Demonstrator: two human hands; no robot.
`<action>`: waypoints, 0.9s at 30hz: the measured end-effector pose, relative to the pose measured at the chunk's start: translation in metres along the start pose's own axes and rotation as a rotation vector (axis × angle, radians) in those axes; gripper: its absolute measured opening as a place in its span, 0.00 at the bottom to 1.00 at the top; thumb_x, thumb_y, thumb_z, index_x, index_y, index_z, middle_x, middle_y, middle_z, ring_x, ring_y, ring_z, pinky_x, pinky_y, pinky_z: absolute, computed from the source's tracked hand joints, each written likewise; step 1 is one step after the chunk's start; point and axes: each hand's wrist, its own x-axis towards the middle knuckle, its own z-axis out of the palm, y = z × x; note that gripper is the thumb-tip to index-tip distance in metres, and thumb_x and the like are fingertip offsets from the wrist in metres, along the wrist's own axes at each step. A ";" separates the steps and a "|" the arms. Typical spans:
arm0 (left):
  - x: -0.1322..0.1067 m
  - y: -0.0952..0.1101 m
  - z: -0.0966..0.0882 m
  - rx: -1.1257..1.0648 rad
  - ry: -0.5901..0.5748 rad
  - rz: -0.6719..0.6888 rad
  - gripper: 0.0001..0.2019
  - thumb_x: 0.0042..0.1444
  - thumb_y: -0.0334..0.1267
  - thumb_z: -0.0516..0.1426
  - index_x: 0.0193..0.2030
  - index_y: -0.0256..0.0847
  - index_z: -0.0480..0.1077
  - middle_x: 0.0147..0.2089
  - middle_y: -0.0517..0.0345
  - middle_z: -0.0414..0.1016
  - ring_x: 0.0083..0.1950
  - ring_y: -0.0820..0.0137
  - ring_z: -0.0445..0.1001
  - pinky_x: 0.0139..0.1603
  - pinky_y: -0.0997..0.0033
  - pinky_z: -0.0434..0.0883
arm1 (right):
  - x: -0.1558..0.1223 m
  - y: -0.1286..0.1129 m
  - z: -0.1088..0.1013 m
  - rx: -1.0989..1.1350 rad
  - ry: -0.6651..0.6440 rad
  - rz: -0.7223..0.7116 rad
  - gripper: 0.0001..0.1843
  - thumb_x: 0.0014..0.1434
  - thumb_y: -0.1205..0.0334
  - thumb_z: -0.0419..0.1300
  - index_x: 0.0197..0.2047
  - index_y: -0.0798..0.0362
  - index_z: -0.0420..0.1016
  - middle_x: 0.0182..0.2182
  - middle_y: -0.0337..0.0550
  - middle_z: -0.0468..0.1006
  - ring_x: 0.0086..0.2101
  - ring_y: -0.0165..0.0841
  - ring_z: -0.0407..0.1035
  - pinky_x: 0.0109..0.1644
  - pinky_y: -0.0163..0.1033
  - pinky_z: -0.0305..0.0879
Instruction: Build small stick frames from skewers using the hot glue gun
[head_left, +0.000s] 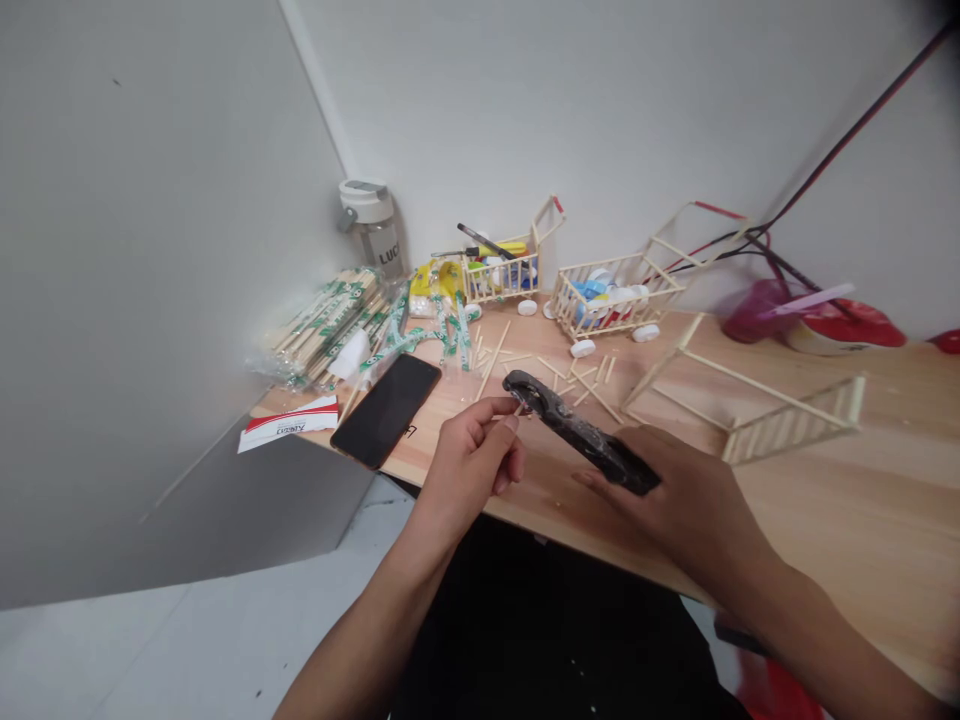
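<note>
My right hand is wrapped round a long black hand tool with pale, shiny smears along its side; its exact kind is unclear. The tool's far end reaches my left hand, whose thumb and forefinger are pinched together beside it. Whatever those fingertips hold is too small to make out. Beyond both hands, short cut wooden sticks lie scattered on the wooden table. To the right of the tool stands an open frame of sticks with a slatted side.
Two small stick-built carts on white wheels stand at the back, filled with colourful items. A dark phone, wrapped chopsticks and a lidded bottle are on the left. Cables run down at the right, near a red-and-white bowl.
</note>
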 end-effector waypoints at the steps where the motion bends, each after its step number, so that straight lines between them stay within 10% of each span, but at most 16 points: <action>1: 0.000 0.000 0.000 -0.001 0.003 -0.001 0.09 0.59 0.40 0.53 0.42 0.37 0.67 0.16 0.68 0.65 0.14 0.84 0.54 0.17 0.83 0.50 | 0.000 0.000 0.000 0.007 -0.006 0.002 0.23 0.55 0.38 0.56 0.27 0.51 0.66 0.25 0.39 0.71 0.27 0.33 0.67 0.29 0.37 0.57; 11: 0.001 -0.002 0.000 -0.013 0.002 -0.014 0.11 0.59 0.39 0.53 0.45 0.36 0.68 0.16 0.68 0.64 0.13 0.83 0.53 0.16 0.83 0.50 | 0.000 -0.003 0.003 0.018 -0.006 0.062 0.24 0.53 0.38 0.56 0.23 0.51 0.62 0.23 0.39 0.69 0.25 0.33 0.64 0.28 0.36 0.54; 17: 0.000 -0.004 -0.008 -0.042 -0.030 0.000 0.11 0.60 0.40 0.53 0.46 0.37 0.67 0.18 0.66 0.64 0.15 0.82 0.54 0.16 0.83 0.49 | 0.009 -0.004 0.001 0.214 -0.250 0.176 0.24 0.57 0.40 0.51 0.22 0.51 0.64 0.18 0.37 0.67 0.23 0.31 0.64 0.26 0.34 0.55; 27: 0.014 -0.003 -0.033 0.003 0.113 0.181 0.07 0.58 0.39 0.57 0.38 0.37 0.67 0.33 0.58 0.72 0.29 0.80 0.66 0.31 0.81 0.63 | -0.021 0.011 -0.040 0.040 -0.412 0.031 0.21 0.53 0.41 0.59 0.39 0.50 0.73 0.33 0.43 0.77 0.32 0.36 0.72 0.32 0.38 0.65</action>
